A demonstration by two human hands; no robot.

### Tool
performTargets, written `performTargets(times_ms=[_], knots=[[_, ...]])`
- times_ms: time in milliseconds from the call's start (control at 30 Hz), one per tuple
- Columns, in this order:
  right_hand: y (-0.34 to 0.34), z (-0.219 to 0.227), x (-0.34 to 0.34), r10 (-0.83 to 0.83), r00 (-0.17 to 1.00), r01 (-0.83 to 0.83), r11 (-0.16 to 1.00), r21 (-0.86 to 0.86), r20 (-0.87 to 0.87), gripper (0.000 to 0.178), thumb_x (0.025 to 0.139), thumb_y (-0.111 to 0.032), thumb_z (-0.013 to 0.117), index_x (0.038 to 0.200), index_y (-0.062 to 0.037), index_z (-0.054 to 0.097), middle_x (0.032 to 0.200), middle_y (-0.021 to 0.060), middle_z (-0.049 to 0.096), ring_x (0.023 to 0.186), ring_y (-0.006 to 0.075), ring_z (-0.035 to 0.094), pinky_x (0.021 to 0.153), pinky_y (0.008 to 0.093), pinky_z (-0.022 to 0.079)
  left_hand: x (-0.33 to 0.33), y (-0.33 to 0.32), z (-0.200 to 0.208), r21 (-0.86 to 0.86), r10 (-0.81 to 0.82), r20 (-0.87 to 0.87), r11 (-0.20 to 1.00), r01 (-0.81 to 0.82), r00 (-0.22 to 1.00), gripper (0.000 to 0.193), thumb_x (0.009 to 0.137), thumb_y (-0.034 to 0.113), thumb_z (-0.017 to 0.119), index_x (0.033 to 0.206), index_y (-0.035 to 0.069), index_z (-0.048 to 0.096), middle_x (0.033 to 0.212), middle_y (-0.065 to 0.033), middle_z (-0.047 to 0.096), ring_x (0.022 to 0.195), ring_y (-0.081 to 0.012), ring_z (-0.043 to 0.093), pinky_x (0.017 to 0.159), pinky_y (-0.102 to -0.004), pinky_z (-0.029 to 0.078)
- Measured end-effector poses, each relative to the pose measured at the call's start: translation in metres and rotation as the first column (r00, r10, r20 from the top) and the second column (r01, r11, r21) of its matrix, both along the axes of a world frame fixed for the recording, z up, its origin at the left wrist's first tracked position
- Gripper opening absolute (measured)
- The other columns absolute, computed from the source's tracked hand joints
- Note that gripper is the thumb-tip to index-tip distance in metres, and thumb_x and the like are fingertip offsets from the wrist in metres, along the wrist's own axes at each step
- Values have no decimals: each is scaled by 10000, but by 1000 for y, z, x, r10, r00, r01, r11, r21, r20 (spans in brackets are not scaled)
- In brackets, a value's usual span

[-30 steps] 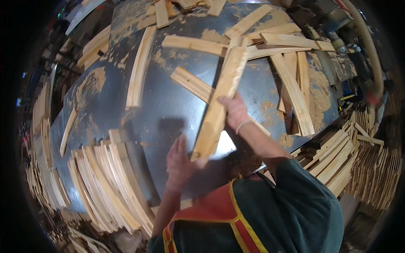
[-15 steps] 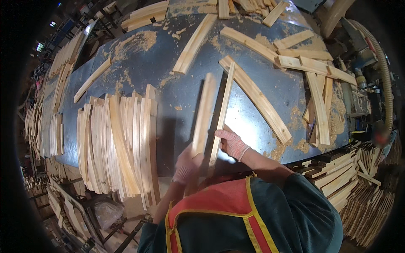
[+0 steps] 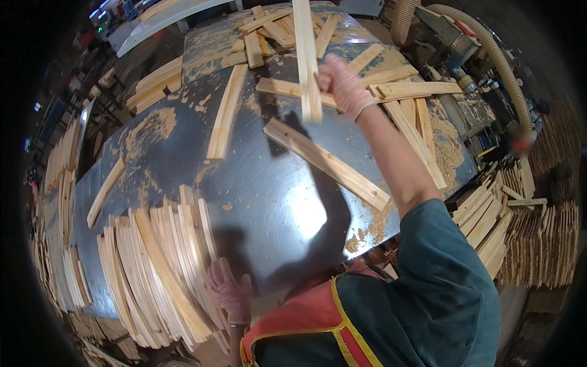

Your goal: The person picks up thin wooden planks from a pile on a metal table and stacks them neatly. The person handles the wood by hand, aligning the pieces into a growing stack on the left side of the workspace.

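My right hand (image 3: 345,88), in a pale pinkish work glove, is stretched far out over the table. Its fingers are closed at the right edge of a wooden board (image 3: 307,67), which is raised above the tabletop and casts a shadow; the grip itself is partly blurred. Close to my body, my left hand (image 3: 230,292), gloved alike, rests at the near end of the rightmost board (image 3: 208,229) beside a row of boards (image 3: 147,269). The left fingers are extended and the thumb stands apart. A loose board (image 3: 327,162) lies slanted below my right hand.
The dark metal table (image 3: 257,202) carries patches of sawdust (image 3: 153,128). More boards (image 3: 226,113) lie scattered, with a jumbled pile (image 3: 275,30) at the far end. Stacked boards (image 3: 486,232) stand off the right edge. A ribbed hose (image 3: 507,67) hangs by machinery at right.
My right hand has swung forward and up from near my body, with a board now raised beside it. My left hand has gone left and back to the row's edge. The view has shifted.
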State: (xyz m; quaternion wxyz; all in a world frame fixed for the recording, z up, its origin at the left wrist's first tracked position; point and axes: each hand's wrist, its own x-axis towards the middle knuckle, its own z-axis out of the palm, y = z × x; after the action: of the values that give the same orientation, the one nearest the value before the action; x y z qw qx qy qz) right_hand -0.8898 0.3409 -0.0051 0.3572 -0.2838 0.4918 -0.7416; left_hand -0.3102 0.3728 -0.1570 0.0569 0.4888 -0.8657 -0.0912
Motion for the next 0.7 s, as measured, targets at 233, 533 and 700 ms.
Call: performTargets(times_ms=[233, 533, 700], knots=[[108, -166, -83, -488, 812, 273, 803, 530, 320, 484, 924, -516, 800, 1126, -99, 659, 840, 54, 564, 729, 183, 531, 657, 395, 455, -124, -67, -5, 103, -47, -35, 993, 51, 998, 942, 789, 264, 857, 1608, 121, 412, 1604, -187, 454, 1488, -397, 421, 1221, -527, 358], [58, -234, -227, -671, 431, 664, 688, 291, 603, 498, 939, -479, 792, 1281, -143, 660, 1184, 78, 675, 1019, 281, 629, 839, 455, 529, -269, -253, -20, 76, 104, 176, 990, -119, 979, 982, 826, 479, 813, 1624, 111, 375, 1640, -233, 402, 1531, -428, 353, 1237, -514, 330], [53, -212, -191, -656, 555, 571, 748, 339, 511, 429, 986, -239, 758, 1366, -89, 624, 1313, 73, 689, 1243, 265, 631, 1084, 453, 515, -289, -287, -33, 82, 229, 168, 966, -245, 959, 918, 851, 473, 798, 1599, 91, 427, 1446, -215, 580, 1301, -373, 591, 1058, -484, 501]])
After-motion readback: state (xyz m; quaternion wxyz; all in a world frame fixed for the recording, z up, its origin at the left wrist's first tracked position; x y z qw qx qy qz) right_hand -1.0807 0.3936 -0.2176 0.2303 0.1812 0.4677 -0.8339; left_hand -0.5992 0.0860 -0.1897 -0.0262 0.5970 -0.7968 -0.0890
